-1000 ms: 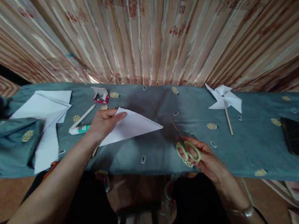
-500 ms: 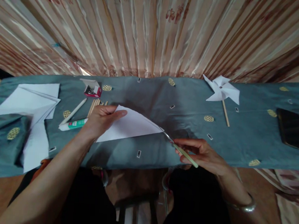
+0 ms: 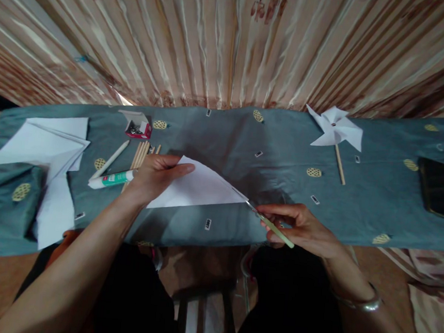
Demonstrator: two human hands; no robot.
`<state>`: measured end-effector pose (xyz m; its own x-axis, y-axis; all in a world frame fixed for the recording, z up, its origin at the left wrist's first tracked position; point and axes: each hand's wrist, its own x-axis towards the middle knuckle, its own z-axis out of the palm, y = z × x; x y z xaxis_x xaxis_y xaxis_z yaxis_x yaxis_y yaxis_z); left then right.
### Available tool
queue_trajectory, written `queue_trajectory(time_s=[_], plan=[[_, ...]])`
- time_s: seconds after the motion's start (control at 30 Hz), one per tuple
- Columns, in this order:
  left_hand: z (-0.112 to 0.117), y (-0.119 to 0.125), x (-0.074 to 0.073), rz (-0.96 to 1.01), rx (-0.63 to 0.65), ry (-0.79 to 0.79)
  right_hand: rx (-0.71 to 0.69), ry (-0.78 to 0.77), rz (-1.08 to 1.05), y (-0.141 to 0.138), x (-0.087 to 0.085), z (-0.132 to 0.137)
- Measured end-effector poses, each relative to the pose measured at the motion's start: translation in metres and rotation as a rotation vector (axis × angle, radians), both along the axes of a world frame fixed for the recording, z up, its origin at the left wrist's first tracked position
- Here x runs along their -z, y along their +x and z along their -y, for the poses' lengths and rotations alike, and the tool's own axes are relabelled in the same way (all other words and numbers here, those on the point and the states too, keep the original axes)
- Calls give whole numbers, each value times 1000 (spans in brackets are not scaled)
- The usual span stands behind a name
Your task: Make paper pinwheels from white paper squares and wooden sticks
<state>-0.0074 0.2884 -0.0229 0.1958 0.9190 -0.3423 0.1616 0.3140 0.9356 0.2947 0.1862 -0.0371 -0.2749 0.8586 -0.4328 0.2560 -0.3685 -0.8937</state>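
My left hand [image 3: 155, 175] grips a folded white paper triangle [image 3: 200, 189] by its left side, thumb on top, holding it just above the blue-grey cloth [image 3: 278, 150]. My right hand [image 3: 300, 228] is closed round pale green-handled scissors [image 3: 269, 224]. Their blades meet the triangle's right tip. The scissors are seen edge-on, so the handles look like a thin bar.
A glue stick [image 3: 110, 179], a white pencil [image 3: 110, 159], wooden sticks [image 3: 142, 152] and a small red box of pins [image 3: 137, 126] lie to the left. White sheets [image 3: 41, 145] sit further left. A finished paper pinwheel [image 3: 336, 131] and a dark phone [image 3: 439, 195] lie right.
A second ago my right hand held the scissors flat, apart from the paper. It turned them on edge and brought the blades to the triangle's right tip. My left hand kept its hold.
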Motion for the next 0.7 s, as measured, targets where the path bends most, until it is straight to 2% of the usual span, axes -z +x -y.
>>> queue_trajectory(time_s=[0.3, 0.7], plan=[[0, -1, 2, -32, 6, -2, 87, -97, -87, -4, 0, 2], [3, 2, 2, -33, 28, -38, 52, -21, 14, -6, -2, 2]])
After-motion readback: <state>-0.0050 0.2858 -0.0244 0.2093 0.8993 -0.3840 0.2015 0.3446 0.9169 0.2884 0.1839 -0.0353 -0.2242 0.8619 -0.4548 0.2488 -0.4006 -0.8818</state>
